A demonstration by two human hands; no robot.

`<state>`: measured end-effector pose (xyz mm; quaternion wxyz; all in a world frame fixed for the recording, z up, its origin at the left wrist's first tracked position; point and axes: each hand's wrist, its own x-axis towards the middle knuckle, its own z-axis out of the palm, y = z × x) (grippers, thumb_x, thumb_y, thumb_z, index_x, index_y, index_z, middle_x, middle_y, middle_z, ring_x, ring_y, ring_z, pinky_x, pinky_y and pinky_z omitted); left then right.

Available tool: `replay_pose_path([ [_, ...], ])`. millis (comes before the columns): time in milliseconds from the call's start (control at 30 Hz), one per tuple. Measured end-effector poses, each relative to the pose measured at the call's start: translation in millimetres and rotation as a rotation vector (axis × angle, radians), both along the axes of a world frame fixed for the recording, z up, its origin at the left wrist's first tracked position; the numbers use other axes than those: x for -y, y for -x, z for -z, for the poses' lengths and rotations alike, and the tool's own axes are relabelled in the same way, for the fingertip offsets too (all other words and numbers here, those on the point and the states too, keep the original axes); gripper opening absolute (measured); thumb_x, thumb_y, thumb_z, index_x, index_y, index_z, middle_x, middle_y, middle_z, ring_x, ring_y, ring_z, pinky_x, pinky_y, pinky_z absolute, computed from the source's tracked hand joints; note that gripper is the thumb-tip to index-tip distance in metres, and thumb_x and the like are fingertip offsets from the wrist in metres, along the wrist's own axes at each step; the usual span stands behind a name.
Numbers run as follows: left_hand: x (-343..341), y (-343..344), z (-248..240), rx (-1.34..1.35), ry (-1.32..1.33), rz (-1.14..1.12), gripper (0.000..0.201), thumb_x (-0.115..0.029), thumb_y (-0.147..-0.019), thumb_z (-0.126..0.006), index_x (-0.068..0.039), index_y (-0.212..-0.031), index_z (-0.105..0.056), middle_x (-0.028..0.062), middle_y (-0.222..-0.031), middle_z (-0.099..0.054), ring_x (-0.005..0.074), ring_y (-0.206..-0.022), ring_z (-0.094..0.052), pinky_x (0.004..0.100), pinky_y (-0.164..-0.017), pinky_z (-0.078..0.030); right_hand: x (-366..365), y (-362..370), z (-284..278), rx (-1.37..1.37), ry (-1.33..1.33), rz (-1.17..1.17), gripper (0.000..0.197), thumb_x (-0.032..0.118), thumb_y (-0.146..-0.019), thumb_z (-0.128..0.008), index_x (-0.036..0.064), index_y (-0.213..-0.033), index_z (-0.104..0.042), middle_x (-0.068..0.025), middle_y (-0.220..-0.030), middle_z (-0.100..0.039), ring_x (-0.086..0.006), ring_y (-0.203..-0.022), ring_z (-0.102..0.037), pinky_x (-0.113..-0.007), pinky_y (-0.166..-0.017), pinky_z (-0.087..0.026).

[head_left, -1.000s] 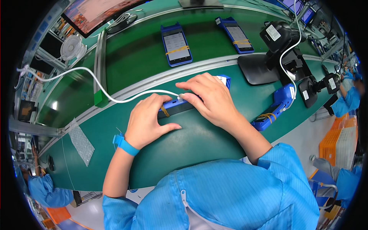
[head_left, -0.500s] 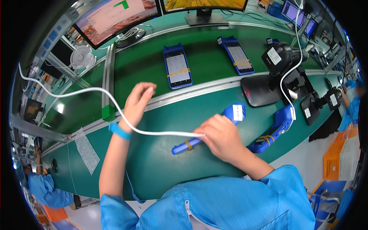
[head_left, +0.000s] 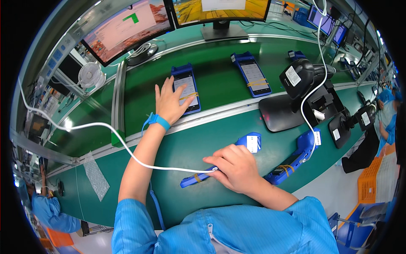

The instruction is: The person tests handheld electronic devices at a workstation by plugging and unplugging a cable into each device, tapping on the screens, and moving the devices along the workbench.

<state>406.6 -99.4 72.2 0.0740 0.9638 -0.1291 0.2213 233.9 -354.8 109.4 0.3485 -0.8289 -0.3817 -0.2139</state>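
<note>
My left hand (head_left: 170, 101), a blue strap on its wrist, reaches over the green belt with fingers spread. Its fingertips overlap a blue handheld terminal (head_left: 190, 79) with a lit screen and yellow bands; whether they touch it I cannot tell. My right hand (head_left: 237, 169) is closed over the middle of another blue handheld terminal (head_left: 190, 180), lying on its side on the green table. My fingers hide much of that one. A white cable (head_left: 139, 161) ends at its side, next to my right thumb. Another blue terminal (head_left: 292, 163) with a white cable lies to the right.
Another banded terminal (head_left: 253, 78) rests on the belt. A black scanner (head_left: 300, 78) stands right of centre, above a black base (head_left: 277, 114). A metal rail (head_left: 220, 112) divides belt from table. Bubble wrap (head_left: 96, 175) lies left. Monitors (head_left: 131, 31) stand behind; co-workers are at both sides.
My left hand has moved forward and right, from above the rail to the terminal on the belt. My right hand has shifted from the cable's end onto the terminal. The view has tilted slightly.
</note>
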Motion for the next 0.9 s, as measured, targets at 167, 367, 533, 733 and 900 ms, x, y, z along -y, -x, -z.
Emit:
replay_pose_path([
  [167,-5,4,7,0.081,0.347,-0.073,0.069,-0.058,-0.093,-0.060,-0.004,-0.136,-0.061,0.0275,-0.157,-0.037,0.0433,-0.147,-0.031,0.0663,-0.119,-0.013,3,-2,5,0.014,-0.068,0.035,0.036,0.029,-0.072,-0.082,0.0165,-0.106,-0.074,0.0002,-0.095,-0.063,-0.0212,-0.083,-0.058,-0.036,-0.069,-0.040],
  [367,-25,-13,32,-0.291,0.435,-0.243,0.072,-0.059,-0.091,-0.063,0.001,-0.131,-0.062,0.0292,-0.146,-0.049,0.0403,-0.145,-0.036,0.0645,-0.115,-0.019,-1,0,3,0.064,-0.049,0.011,0.025,0.027,-0.072,-0.082,0.0172,-0.095,-0.077,0.0002,-0.086,-0.057,-0.0207,-0.077,-0.054,-0.036,-0.069,-0.037],
  [533,-19,-9,8,-0.435,1.216,-0.026,0.049,-0.026,-0.091,-0.075,0.002,-0.128,-0.059,0.0194,-0.120,-0.066,0.0272,-0.115,-0.062,0.0399,-0.100,-0.047,-4,-1,3,0.071,-0.041,0.003,0.018,0.024,-0.074,-0.082,0.0165,-0.089,-0.077,0.0017,-0.075,-0.055,-0.0198,-0.072,-0.052,-0.036,-0.067,-0.035],
  [733,-15,62,-49,-0.496,1.277,0.127,0.042,-0.007,-0.092,-0.068,0.004,-0.130,-0.054,0.0135,-0.111,-0.067,0.0187,-0.102,-0.065,0.0309,-0.091,-0.050,-1,-2,3,0.102,-0.071,-0.026,0.016,0.022,-0.074,-0.082,0.0162,-0.088,-0.077,0.0024,-0.073,-0.055,-0.0189,-0.069,-0.052,-0.035,-0.066,-0.034],
  [900,-15,136,-72,-0.452,0.743,0.300,0.041,-0.011,-0.090,-0.069,-0.001,-0.128,-0.056,0.0153,-0.112,-0.069,0.0222,-0.107,-0.066,0.0346,-0.093,-0.051,-1,-2,2,0.118,-0.048,-0.045,0.016,0.022,-0.074,-0.082,0.0155,-0.086,-0.074,0.0024,-0.076,-0.056,-0.0190,-0.072,-0.053,-0.035,-0.065,-0.035],
])
